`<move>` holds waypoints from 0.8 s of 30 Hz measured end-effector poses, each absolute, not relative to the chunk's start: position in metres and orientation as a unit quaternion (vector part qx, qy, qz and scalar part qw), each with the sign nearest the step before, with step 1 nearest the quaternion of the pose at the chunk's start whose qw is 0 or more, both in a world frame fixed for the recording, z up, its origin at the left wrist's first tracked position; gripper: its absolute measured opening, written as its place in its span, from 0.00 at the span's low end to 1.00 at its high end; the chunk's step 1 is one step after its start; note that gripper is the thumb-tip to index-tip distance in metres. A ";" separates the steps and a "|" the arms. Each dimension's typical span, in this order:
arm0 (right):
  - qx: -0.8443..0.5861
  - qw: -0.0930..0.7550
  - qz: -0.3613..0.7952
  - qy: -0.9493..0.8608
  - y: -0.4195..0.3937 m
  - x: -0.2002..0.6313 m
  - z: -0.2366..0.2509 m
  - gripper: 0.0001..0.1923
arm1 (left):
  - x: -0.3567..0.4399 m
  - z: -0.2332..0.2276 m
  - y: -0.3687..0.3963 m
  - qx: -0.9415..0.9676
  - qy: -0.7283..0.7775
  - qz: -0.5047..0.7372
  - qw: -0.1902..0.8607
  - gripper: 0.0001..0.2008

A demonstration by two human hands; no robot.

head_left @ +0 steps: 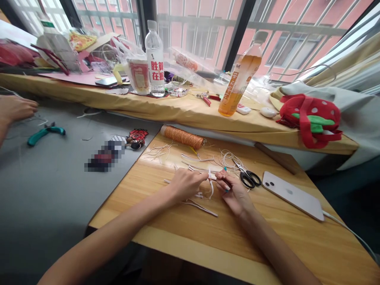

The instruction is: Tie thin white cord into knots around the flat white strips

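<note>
Over the wooden table, my left hand point(188, 183) is closed in a pinch on a white cord point(211, 188), part of which hangs down in a curve between my hands. Close by on the right, my right hand point(234, 194) has its fingers curled at the same small piece; what exactly they grip is hidden. A bit of orange-brown thread seems wrapped on the cord between them. Cut white cords point(203, 208) lie beneath and around both hands. Black-handled scissors point(249, 178) rest just right of my right hand, beside a loose coil of pale cord point(231, 158).
A spool of orange thread point(184, 136) lies at the table's back edge. On the right is a phone point(292, 194) with a cable. Bottles point(156, 59) and a red bag point(311, 114) stand on the ledge. Another person's hand point(18, 109) and teal pliers point(46, 133) are at left.
</note>
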State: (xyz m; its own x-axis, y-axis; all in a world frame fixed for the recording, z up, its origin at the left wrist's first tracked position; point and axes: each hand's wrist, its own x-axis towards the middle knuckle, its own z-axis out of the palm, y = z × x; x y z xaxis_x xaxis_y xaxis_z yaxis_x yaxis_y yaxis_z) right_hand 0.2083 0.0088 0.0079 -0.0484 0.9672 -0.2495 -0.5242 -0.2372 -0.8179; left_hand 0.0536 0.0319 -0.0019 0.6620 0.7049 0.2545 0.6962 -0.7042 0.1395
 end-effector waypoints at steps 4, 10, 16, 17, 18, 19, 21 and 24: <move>-0.420 0.551 0.665 -0.281 0.009 0.209 0.006 0.13 | 0.054 -0.004 0.032 0.915 0.378 0.142 0.007 0.13; -0.429 0.541 0.645 -0.329 0.010 0.213 0.006 0.14 | 0.053 -0.004 0.033 0.914 0.383 0.131 -0.013 0.12; -0.497 0.465 0.444 -0.583 0.007 0.223 0.027 0.15 | 0.046 0.001 0.040 0.901 0.406 0.154 0.006 0.10; -0.497 0.438 0.375 -0.648 0.006 0.227 0.032 0.14 | 0.046 0.001 0.040 0.897 0.412 0.159 0.008 0.09; -0.488 0.399 0.311 -0.712 0.006 0.231 0.036 0.15 | 0.046 0.001 0.041 0.892 0.419 0.169 0.013 0.09; -0.475 0.353 0.262 -0.762 0.006 0.236 0.039 0.17 | 0.046 0.002 0.042 0.885 0.427 0.184 0.021 0.10; -0.506 0.298 0.158 -0.794 0.009 0.250 0.042 0.18 | 0.047 0.003 0.043 0.865 0.445 0.227 0.044 0.11; -0.652 0.209 0.022 -0.729 0.016 0.278 0.037 0.13 | 0.046 0.004 0.047 0.831 0.467 0.289 0.090 0.12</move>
